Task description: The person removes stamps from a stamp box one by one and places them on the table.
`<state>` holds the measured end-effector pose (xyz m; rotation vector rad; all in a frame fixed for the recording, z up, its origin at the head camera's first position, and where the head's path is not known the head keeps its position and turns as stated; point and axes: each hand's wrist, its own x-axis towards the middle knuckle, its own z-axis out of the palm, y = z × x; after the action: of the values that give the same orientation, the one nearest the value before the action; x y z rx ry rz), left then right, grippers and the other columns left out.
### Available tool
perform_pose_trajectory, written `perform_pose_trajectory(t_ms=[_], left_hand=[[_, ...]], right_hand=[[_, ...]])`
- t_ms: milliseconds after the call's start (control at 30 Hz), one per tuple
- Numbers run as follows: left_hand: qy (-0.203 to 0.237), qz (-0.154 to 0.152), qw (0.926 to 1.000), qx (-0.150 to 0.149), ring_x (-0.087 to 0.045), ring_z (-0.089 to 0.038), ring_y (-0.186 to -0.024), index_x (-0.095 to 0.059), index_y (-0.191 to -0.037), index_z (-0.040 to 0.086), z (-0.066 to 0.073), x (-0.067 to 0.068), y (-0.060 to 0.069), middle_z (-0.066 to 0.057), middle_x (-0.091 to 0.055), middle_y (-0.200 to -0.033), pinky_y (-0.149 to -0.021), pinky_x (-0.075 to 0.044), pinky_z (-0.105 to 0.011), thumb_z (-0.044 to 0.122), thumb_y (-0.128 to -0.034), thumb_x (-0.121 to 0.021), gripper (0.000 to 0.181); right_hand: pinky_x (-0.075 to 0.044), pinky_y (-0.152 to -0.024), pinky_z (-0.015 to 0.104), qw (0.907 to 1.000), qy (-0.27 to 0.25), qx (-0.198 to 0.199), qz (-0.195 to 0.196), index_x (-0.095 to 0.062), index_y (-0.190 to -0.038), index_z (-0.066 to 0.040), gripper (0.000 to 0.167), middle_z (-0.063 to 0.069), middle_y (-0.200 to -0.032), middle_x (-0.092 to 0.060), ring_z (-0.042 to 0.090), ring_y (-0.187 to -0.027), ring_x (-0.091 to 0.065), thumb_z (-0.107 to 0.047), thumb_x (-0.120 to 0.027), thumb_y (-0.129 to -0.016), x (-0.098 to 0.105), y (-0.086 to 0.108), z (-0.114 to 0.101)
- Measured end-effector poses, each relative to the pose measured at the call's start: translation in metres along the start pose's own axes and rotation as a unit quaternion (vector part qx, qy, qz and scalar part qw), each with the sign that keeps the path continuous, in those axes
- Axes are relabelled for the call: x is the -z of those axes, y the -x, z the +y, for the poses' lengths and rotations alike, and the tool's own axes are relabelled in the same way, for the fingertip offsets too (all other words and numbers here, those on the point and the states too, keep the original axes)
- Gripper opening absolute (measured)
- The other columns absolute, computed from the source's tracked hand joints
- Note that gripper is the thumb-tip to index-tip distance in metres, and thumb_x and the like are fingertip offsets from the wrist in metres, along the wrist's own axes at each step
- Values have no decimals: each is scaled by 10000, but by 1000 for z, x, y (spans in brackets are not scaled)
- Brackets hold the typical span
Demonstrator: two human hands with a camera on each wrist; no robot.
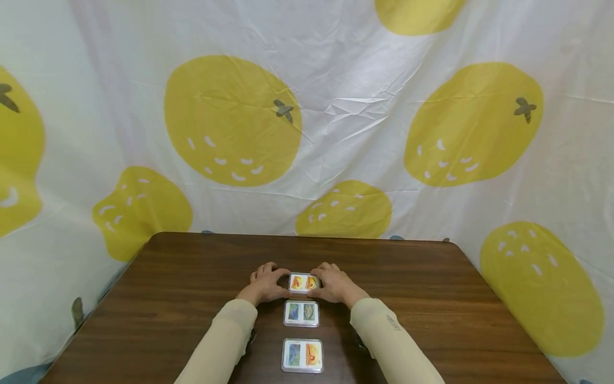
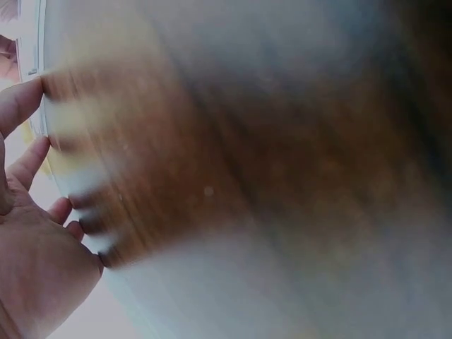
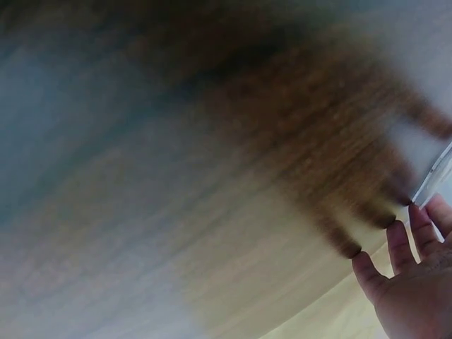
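In the head view, a small clear plastic case (image 1: 304,282) holding a white card with two orange-yellow pictures lies on the brown wooden table (image 1: 211,253). My left hand (image 1: 265,284) grips its left end, thumb at the near corner and forefinger at the far one. At the right end my right hand (image 1: 336,284) holds the corners in the same way. The left wrist view shows the left fingertips (image 2: 34,90) against the clear edge; in the right wrist view, the right hand (image 3: 417,296) has its fingertips by the case's edge.
Just nearer than the held case lies a second clear case (image 1: 301,313) with blue and green pictures. Closer to me is a third case (image 1: 302,356), with one blue-green and one orange picture. A lemon-print curtain (image 1: 355,128) hangs behind the table.
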<state>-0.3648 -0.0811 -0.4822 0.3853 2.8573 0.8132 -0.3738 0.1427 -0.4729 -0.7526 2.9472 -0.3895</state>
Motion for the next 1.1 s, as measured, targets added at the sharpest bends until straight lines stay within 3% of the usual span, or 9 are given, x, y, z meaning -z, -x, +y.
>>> perform_pose_trajectory(t_ms=[1100], left_hand=[[29,-41,10000,85,-241,-429,-1378,-624,-1308,210,-1,3,-6,-203,-320,-1494,-1080,-173,-622,366,-811,-796,549]], right_hand=[[-425,-975,479,9994,-297,193,51,-573,-1343,-49,573,138,-1258,-528,325,-1175,-501,-362,-742,-894,3,1,4]])
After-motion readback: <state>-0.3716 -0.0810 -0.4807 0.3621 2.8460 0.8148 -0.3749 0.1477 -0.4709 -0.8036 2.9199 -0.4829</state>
